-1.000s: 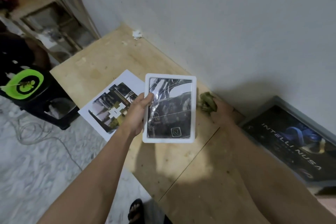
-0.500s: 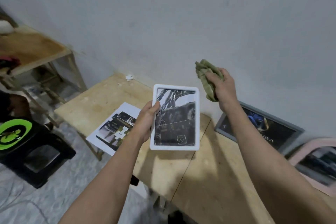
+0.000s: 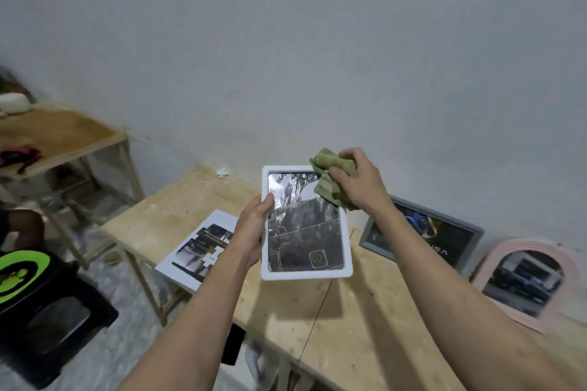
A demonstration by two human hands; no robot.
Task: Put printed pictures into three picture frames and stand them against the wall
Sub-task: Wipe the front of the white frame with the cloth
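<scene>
You are holding the white frame [image 3: 306,223] above the worktop [image 3: 365,311], left hand [image 3: 252,230] fingers clamped on its left edge. Your right hand [image 3: 355,182], gripping the green cloth [image 3: 332,179], has just come down onto the glass, so you are wiping before standing it beside the two far-right frames.

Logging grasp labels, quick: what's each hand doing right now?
Left hand: grips the white frame by its left edge.
Right hand: grips the green cloth.
</scene>
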